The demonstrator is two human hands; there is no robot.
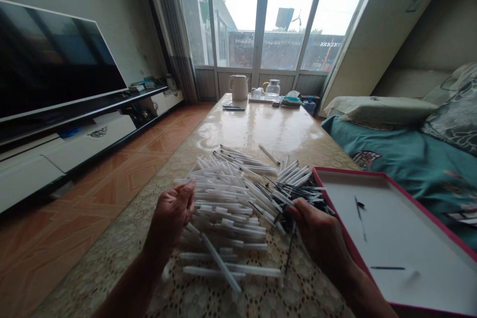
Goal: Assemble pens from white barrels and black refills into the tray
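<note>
My left hand [174, 204] is closed beside the left edge of a heap of translucent white pen barrels [227, 203]. Whatever its fingers hold, if anything, is hidden. One barrel [220, 263] slants from just below this hand across others lying near me. At the heap's right side, my right hand [316, 221] pinches a slim white pen barrel [283, 198] between thumb and fingers. Dark pen refills [298, 190] lie in a tangle just beyond it. A thin dark refill [289, 253] shows below the right fingertips.
A red-rimmed shallow white tray [421, 238] at right holds a few dark refills [387, 268]. A kettle [239, 88], a glass pitcher [273, 88] and a tissue pack [291, 100] stand at the table's far end. A bed [402, 146] lies right; a television [55, 59] stands left.
</note>
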